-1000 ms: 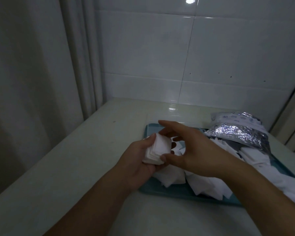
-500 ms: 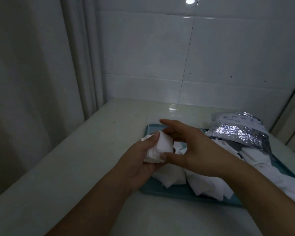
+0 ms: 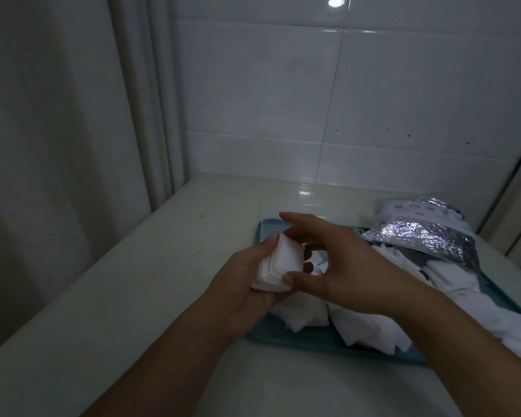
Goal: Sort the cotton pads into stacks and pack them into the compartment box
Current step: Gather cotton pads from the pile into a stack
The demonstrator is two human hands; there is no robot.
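Left hand [image 3: 244, 284] grips a stack [image 3: 278, 267] of square pads above the left end of the teal box [image 3: 298, 338] on the bench [image 3: 118, 296], thumb curled over the top edge; right hand [image 3: 343, 266] pinches the stack's near and far edges between thumb and fingers. Loose pads [image 3: 433, 299] lie heaped in the box, a foil bag [image 3: 427, 236] at its far end. Step in hand looks like squaring the stack: best to keep the left grip light, tap edges flush, then lower the stack upright into a compartment without fanning it.
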